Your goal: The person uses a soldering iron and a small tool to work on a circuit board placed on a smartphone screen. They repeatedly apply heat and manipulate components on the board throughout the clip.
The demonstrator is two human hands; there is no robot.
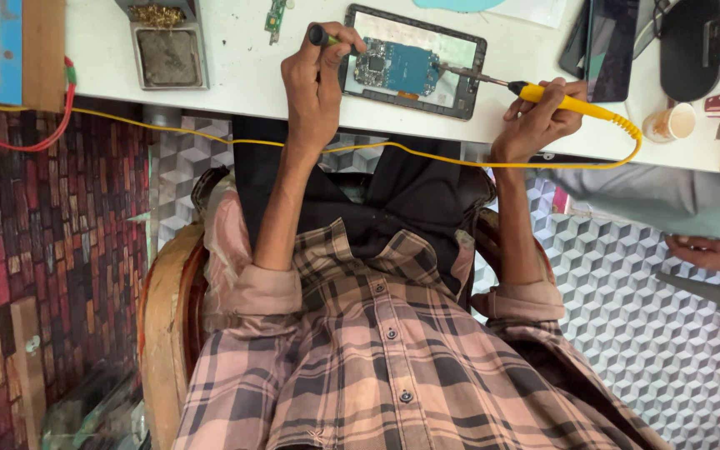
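Note:
An opened dark-framed device [464,100] lies on the white table [243,67], with a blue circuit board [406,67] exposed inside it. My left hand [314,87] grips a thin black tool [322,37] at the device's left edge. The tool's tip is hidden by my fingers. My right hand [539,117] holds a yellow-handled soldering iron [572,103]. Its metal tip [460,73] reaches the right side of the blue board.
The iron's yellow cord [210,136] runs along the table's front edge. A metal tray [168,57] with brass wool and a small green board [275,17] sit at the left. A dark phone [610,42], a black device [693,46] and a paper cup [668,123] are at the right. Another person's hand [714,254] rests lower right.

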